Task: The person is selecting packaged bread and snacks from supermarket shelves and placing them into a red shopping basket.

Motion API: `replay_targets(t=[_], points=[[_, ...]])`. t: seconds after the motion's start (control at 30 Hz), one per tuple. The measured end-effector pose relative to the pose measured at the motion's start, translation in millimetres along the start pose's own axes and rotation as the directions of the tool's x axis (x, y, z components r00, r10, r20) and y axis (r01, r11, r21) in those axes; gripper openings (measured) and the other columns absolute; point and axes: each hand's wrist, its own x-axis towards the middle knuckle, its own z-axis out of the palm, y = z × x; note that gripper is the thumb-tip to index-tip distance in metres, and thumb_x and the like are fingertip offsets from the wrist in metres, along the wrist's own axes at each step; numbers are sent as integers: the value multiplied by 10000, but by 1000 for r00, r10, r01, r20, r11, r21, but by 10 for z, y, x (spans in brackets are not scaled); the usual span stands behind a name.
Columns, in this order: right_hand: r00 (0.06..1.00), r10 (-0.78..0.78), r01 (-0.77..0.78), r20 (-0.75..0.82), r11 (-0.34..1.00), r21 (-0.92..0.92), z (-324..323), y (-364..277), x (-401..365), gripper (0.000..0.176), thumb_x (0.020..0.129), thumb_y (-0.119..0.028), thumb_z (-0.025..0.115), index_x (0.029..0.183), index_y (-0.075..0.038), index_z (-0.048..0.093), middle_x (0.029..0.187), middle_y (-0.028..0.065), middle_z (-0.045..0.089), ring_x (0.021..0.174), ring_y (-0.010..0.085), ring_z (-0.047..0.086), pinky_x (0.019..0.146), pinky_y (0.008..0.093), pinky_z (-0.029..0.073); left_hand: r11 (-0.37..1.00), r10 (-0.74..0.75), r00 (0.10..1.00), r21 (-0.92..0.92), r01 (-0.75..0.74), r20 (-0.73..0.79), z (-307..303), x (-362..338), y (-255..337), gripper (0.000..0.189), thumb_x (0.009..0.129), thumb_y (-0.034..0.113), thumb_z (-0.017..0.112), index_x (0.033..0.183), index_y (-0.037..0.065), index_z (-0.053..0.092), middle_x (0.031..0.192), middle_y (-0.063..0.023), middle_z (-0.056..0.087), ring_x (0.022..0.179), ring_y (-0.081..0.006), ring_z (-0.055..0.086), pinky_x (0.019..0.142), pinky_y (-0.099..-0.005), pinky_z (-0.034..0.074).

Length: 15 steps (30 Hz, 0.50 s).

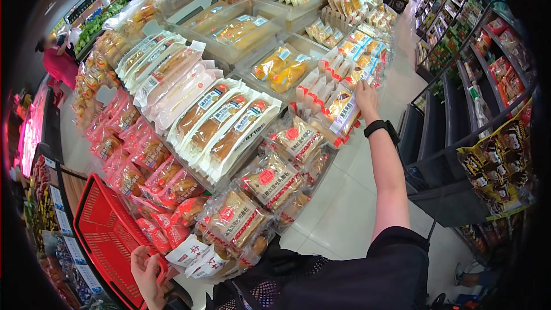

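My right hand [367, 100] reaches out to the aisle-side edge of the bread display, its fingers closed at the side of a packaged bread [342, 110] with a purple label. Part of the grip is hidden behind the back of the hand. Similar packs with blue labels [363, 43] lie just beyond it. Down at the lower left, my left hand [147, 275] is raised beside a red shopping basket [112, 241], fingers loosely bent and apart, with nothing visible in them. Clear bags of sliced bread [272, 178] with red round logos are stacked closest to my body.
Long loaves in white sleeves [224, 117] and red-wrapped buns [135, 166] cover the display. Plastic bins [241, 26] stand at its middle. Dark shelving [442, 120] with snack bags lines the right side of the tiled aisle [338, 201]. A person in pink [59, 64] stands far left.
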Motion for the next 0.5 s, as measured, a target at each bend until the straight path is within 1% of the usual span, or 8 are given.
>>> replay_targets(t=[0.07, 0.1, 0.17, 0.3, 0.37, 0.4, 0.47, 0.5], points=[[899, 98, -218, 426, 945, 242, -190, 1, 59, 485, 886, -400, 450, 1221, -70, 570, 1354, 253, 398, 1227, 381, 422, 1014, 436, 340, 1000, 3, 1000, -12, -3, -16, 18, -22, 80, 376, 825, -18, 574, 1184, 7, 463, 1165, -116, 518, 876, -130, 582, 711, -203, 453], [903, 94, -221, 420, 939, 265, -217, -93, 45, 485, 886, -400, 450, 1221, -70, 570, 1354, 253, 398, 1227, 381, 422, 1014, 436, 340, 1000, 27, 999, -9, -27, -22, 44, 53, 64, 376, 825, -18, 574, 1184, 7, 463, 1165, -116, 518, 876, -130, 582, 711, -203, 453], [975, 195, -203, 107, 977, 69, -511, -182, -103, 523, 899, -420, 430, 1230, -33, 551, 1335, 228, 426, 1213, 380, 425, 1009, 440, 342, 998, 54, 999, -17, -54, -1, 35, 46, 10, 374, 825, -19, 573, 1182, 3, 463, 1164, -114, 518, 877, -123, 582, 714, -201, 451], [942, 336, -333, 25, 918, 216, -245, 232, -118, 591, 906, -462, 417, 1283, -12, 489, 1356, 188, 426, 1233, 359, 414, 1021, 423, 332, 999, 46, 999, -23, -46, 2, 11, 38, -39, 372, 826, -18, 569, 1182, 0, 462, 1166, -113, 518, 882, -125, 583, 716, -202, 452], [869, 483, -441, 107, 657, 611, -124, 282, -152, 641, 921, -522, 389, 1342, -40, 417, 1374, 115, 432, 1249, 290, 415, 1030, 399, 319, 1000, 14, 1000, 1, -14, -5, 26, 23, -22, 371, 825, -21, 564, 1180, 0, 462, 1165, -115, 517, 892, -133, 583, 734, -216, 454], [872, 475, -441, 117, 660, 608, -126, 241, -200, 641, 921, -522, 389, 1342, -40, 417, 1374, 115, 432, 1249, 290, 415, 1030, 399, 319, 1000, 8, 1000, 0, -8, -17, 37, 0, -2, 371, 825, -21, 564, 1180, 0, 462, 1165, -115, 517, 892, -133, 583, 734, -216, 454], [874, 306, -453, 377, 237, 859, -129, 149, -294, 663, 929, -551, 373, 1374, -60, 365, 1372, 93, 433, 1250, 244, 415, 1035, 394, 310, 1000, 30, 999, -8, -31, -16, 70, -23, 51, 370, 818, -26, 565, 1173, -1, 463, 1161, -119, 515, 897, -142, 583, 750, -230, 451], [873, 297, -459, 386, 238, 856, -119, 150, -295, 663, 929, -551, 373, 1374, -60, 365, 1372, 93, 433, 1250, 244, 415, 1035, 394, 310, 1000, 25, 999, -9, -25, -28, 64, -34, 34, 370, 818, -26, 565, 1173, -1, 463, 1161, -119, 515, 897, -142, 583, 750, -230, 451]])
